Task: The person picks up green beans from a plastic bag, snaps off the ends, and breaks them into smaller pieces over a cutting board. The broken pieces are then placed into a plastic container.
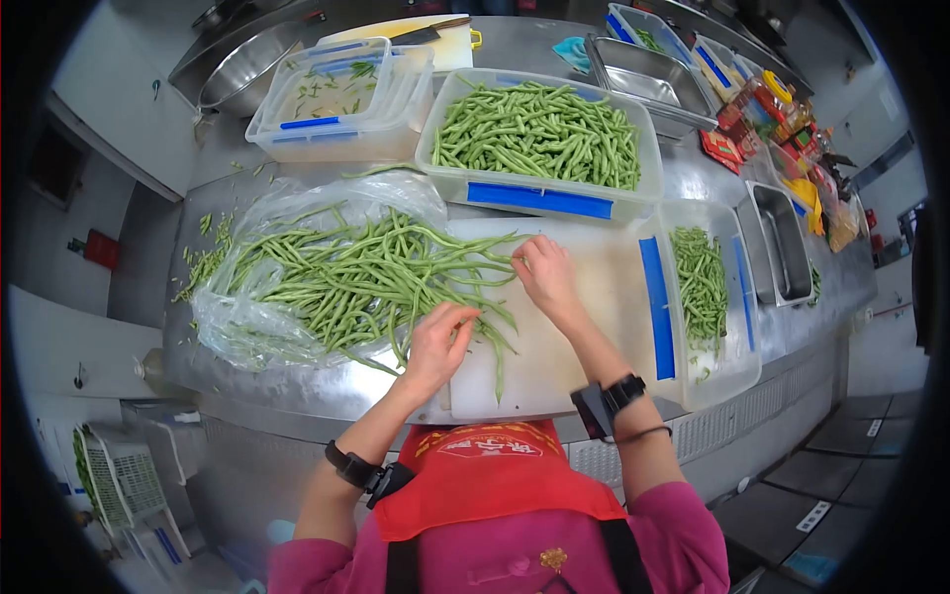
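Long green beans (346, 277) lie in a loose pile on an open clear plastic bag (247, 327), their right ends reaching over a white cutting board (594, 287). My left hand (438, 345) is at the pile's lower right edge, fingers curved and apart, touching or just above the beans. Over the board, my right hand (542, 269) has thumb and fingertips pinched together at the tip of a bean. Behind the board, a large clear bin (539, 198) is full of beans. To the right, another clear bin (732, 337) holds short bean pieces (699, 282).
At the back left are stacked clear bins (336, 148), a metal bowl (247, 74) and a board with a knife (416, 37). Metal trays (648, 79) (777, 243), a blue cloth (571, 52) and bottles (792, 119) stand towards the right. Bean scraps (206, 259) lie at left.
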A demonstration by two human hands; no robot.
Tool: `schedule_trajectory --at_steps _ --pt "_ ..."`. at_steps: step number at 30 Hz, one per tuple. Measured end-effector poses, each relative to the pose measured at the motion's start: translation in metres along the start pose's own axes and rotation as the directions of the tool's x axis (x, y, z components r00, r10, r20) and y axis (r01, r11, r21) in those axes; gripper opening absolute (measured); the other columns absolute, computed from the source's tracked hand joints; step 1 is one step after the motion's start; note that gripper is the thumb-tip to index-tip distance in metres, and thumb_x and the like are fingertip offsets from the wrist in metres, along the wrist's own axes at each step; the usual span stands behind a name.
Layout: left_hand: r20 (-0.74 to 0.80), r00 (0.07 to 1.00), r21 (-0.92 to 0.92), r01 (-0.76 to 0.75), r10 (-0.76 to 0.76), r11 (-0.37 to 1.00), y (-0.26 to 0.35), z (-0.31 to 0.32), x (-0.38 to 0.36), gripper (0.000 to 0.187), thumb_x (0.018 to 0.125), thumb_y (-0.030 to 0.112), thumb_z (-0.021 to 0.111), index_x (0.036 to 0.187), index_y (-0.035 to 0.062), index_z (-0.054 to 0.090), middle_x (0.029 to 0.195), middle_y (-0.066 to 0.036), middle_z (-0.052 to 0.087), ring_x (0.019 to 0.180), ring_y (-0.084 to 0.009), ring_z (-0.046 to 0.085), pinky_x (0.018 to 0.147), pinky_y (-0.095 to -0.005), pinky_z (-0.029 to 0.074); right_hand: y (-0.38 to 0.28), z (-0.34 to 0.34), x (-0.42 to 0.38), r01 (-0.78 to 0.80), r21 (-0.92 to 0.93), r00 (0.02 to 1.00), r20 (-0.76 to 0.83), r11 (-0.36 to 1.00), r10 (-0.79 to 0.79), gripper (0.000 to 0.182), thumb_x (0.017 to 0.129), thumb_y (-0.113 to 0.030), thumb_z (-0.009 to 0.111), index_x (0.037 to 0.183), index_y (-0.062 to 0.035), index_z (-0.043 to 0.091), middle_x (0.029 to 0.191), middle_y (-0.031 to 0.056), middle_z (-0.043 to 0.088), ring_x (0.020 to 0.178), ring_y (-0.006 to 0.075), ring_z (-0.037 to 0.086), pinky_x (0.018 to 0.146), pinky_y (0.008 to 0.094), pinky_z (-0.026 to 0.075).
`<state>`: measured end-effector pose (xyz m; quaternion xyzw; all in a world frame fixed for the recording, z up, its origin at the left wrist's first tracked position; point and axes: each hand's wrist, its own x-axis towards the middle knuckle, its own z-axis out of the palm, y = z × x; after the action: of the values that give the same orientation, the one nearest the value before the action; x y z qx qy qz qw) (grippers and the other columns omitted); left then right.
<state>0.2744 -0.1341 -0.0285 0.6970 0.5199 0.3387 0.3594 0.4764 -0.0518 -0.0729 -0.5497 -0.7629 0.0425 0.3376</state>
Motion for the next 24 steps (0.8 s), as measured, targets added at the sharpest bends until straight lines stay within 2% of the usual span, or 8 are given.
schedule_trajectory --at_steps 3,9,12,15,17,19,21,24 --pt "-0.161 0.967 0.004 -0.198 0.196 0.980 0.026 0.007 0.010 0.021 0.076 0.004 0.063 0.096 0.0024 0.060 0.095 -0.011 0.061 0.081 -0.0263 0.060 0.065 -0.0309 0.050 -0.038 -0.061 -0.007 -0.075 0.163 0.983 0.175 0.984 0.046 0.008 0.073 -0.012 0.065 0.075 -0.0088 0.057 0.073 0.0045 0.055 0.068 0.0227 0.054 0.062 0.0347 0.039" --pt "-0.037 0.881 0.153 -0.462 0.472 0.873 0.052 0.026 0.023 0.022 0.072 0.007 0.068 0.092 0.0034 0.060 0.090 -0.010 0.062 0.079 -0.0263 0.061 0.065 -0.0310 0.050 -0.060 -0.109 -0.037 -0.054 0.380 0.993 0.121 0.923 0.008 0.011 0.080 -0.014 0.062 0.076 -0.0052 0.055 0.069 0.0036 0.055 0.061 0.0182 0.052 0.059 0.0286 0.038" --pt "-0.040 0.862 0.118 -0.499 0.506 0.859 0.067 0.033 0.023 0.018 0.073 0.005 0.066 0.090 0.0032 0.060 0.087 -0.009 0.063 0.075 -0.0237 0.062 0.064 -0.0292 0.050 -0.048 -0.099 -0.058 -0.436 0.839 0.889 0.345 0.325 0.302 0.012 0.085 -0.013 0.057 0.076 -0.0045 0.055 0.069 0.0001 0.053 0.063 0.0104 0.050 0.059 0.0245 0.038" --pt "-0.088 0.895 0.011 -0.439 0.438 0.899 0.076 0.037 0.023 0.016 0.076 0.002 0.064 0.091 0.0009 0.060 0.088 -0.011 0.063 0.075 -0.0216 0.063 0.067 -0.0287 0.051 -0.043 -0.086 -0.071 -0.345 0.904 0.816 0.422 -0.253 0.394 0.012 0.088 -0.012 0.053 0.079 -0.0047 0.056 0.071 -0.0014 0.053 0.067 0.0052 0.047 0.061 0.0206 0.037" --pt "-0.133 0.958 -0.250 -0.279 0.253 0.927 0.075 0.036 0.026 0.015 0.079 0.002 0.062 0.094 0.0000 0.059 0.092 -0.013 0.063 0.078 -0.0212 0.064 0.070 -0.0293 0.052 -0.025 -0.097 -0.072 -0.290 0.956 0.806 0.269 -0.045 0.528 0.011 0.088 -0.011 0.052 0.081 -0.0045 0.057 0.072 -0.0007 0.054 0.069 0.0063 0.048 0.063 0.0200 0.038" --pt "-0.086 0.995 -0.642 -0.010 -0.059 0.767 0.066 0.029 0.027 0.014 0.083 0.003 0.058 0.097 0.0002 0.056 0.098 -0.015 0.061 0.081 -0.0215 0.064 0.074 -0.0303 0.053 0.007 -0.139 -0.069 -0.334 0.856 0.786 0.023 0.394 0.618 0.007 0.086 -0.009 0.054 0.087 -0.0035 0.059 0.072 0.0005 0.055 0.073 0.0086 0.051 0.068 0.0212 0.040" --pt "-0.086 0.989 -0.816 -0.001 -0.120 0.578 0.056 0.019 0.033 0.014 0.085 0.004 0.055 0.099 0.0006 0.055 0.102 -0.016 0.060 0.084 -0.0216 0.063 0.076 -0.0312 0.053 0.030 -0.180 -0.064 -0.456 0.344 0.768 -0.313 0.821 0.558 0.012 0.081 -0.006 0.059 0.093 -0.0030 0.059 0.075 0.0031 0.056 0.076 0.0112 0.053 0.069 0.0232 0.043" --pt "-0.024 0.985 -0.933 0.039 -0.171 0.357 0.042 0.017 0.031 0.013 0.086 0.002 0.051 0.099 0.0011 0.053 0.109 -0.018 0.056 0.090 -0.0244 0.062 0.080 -0.0339 0.053 0.044 -0.201 -0.064 -0.371 -0.321 0.826 -0.543 0.872 0.151 0.022 0.077 -0.005 0.064 0.098 -0.0033 0.059 0.086 0.0061 0.058 0.077 0.0124 0.054 0.068 0.0246 0.044"
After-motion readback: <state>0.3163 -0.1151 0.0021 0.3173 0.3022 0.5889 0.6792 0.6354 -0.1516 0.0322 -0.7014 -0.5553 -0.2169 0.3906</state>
